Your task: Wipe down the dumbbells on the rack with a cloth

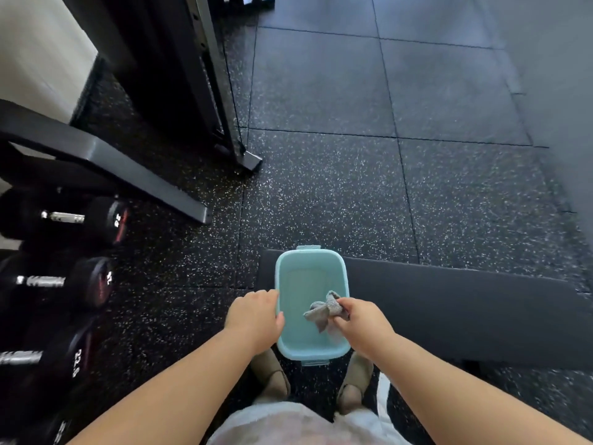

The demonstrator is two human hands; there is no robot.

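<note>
Our right hand [359, 322] pinches a grey cloth [322, 311] over a blue tub [308, 277]; our left hand [255, 319] grips its rim. Dumbbells [106, 220] lie leftward, nearer the left hand.

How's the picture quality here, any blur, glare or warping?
Head view: wide-angle warping bends the floor seams; dumbbells at left are dim and soft; tub, cloth, left hand and right hand in the centre are fairly sharp; pale sheen on far tiles, no hard glare.
</note>
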